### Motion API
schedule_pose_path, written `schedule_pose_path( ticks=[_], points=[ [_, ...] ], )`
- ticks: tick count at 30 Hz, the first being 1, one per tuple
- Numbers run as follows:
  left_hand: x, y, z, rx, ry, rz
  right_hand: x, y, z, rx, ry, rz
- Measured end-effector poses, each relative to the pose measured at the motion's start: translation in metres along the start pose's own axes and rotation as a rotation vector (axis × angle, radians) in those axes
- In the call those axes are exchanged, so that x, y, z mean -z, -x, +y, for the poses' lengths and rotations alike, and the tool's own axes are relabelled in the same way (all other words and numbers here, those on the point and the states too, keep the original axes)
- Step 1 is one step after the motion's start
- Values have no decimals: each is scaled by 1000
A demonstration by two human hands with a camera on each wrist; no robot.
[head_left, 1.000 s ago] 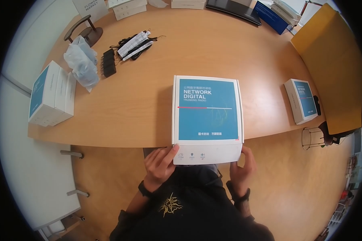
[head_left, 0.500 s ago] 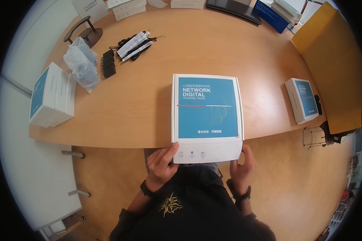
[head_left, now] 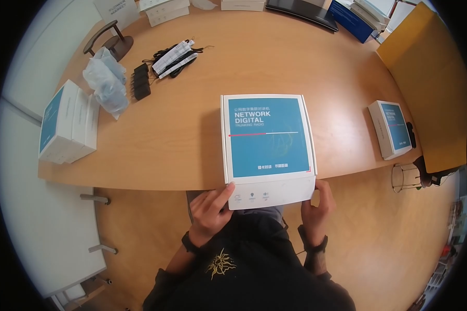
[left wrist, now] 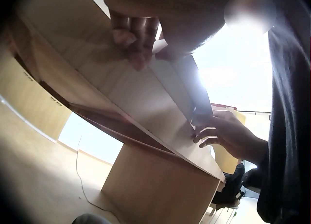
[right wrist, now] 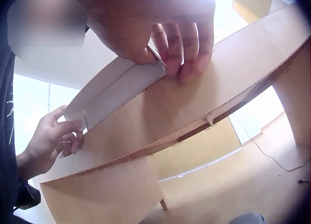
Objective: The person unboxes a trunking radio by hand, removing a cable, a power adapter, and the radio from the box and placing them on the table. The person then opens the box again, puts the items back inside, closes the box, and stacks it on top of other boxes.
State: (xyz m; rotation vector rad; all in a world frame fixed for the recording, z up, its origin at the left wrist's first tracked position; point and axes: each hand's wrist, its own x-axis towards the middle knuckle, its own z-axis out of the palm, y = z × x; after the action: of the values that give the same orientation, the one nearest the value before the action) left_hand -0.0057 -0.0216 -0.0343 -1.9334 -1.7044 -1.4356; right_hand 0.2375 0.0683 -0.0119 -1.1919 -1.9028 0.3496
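Note:
A white cardboard box (head_left: 270, 150) with a blue "NETWORK DIGITAL" label lies face up at the table's near edge, its plain front panel (head_left: 275, 193) jutting past that edge. My left hand (head_left: 208, 213) grips the near left corner, thumb on top and fingers bent below. At the near right corner, my right hand (head_left: 319, 210) pinches the panel's side. The right wrist view shows the right thumb (right wrist: 146, 56) against the box's end, with the other fingers bent round the corner.
White-and-blue boxes (head_left: 67, 124) stand at the left, with a plastic bag (head_left: 106, 85), black blocks (head_left: 140, 83) and bundled cords (head_left: 176, 58) behind. Another box (head_left: 390, 129) lies right, beside a yellow panel (head_left: 425, 88). A black laptop (head_left: 303, 14) sits at the back.
The box has turned slightly, its near end shifting a little right and its far end a little left. Both hands keep their hold, the right moving slightly right with the corner.

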Motion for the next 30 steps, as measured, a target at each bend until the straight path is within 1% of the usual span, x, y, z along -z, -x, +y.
schedule_pose_path(
  ticks=[2,4,5,7,8,10,14,15,16,17,19,21,23,25,26,28,30],
  points=[
    [-1,-1,1,23,6,22,-1,-2,-4,2,18,3],
    [-2,1,0,23,4,19,-1,-7,-16,-145,-102,44],
    [-2,1,0,22,5,13,-1,-9,-15,-143,-103,44],
    [-2,1,0,32,20,18,1,-11,-14,-153,-215,-63],
    [-2,1,1,42,34,21,2,-11,-12,-154,-214,-62],
    [-3,3,-1,33,54,29,3,-9,-9,-106,-198,-99],
    [6,14,2,23,52,24,6,8,-6,-110,-182,-115],
    [9,17,2,24,52,22,8,14,-5,-74,-143,-108],
    [12,21,1,7,74,-3,9,19,-4,-40,-105,-102],
    [15,25,1,-10,96,-29,9,23,-2,-43,-106,-104],
    [17,32,0,-17,91,-48,7,31,3,95,-68,-4],
    [17,36,-1,-23,90,-68,7,37,1,70,-75,-4],
    [15,37,0,-11,103,-39,5,40,2,49,-83,-2],
    [13,35,4,9,101,-36,1,44,4,-7,-125,2],
    [13,34,5,30,98,-30,0,44,3,-6,-126,2],
    [11,36,1,24,89,-41,-2,42,3,-42,-124,-18],
    [9,36,-3,20,82,-53,-3,40,6,-5,-100,-8]
  ],
)
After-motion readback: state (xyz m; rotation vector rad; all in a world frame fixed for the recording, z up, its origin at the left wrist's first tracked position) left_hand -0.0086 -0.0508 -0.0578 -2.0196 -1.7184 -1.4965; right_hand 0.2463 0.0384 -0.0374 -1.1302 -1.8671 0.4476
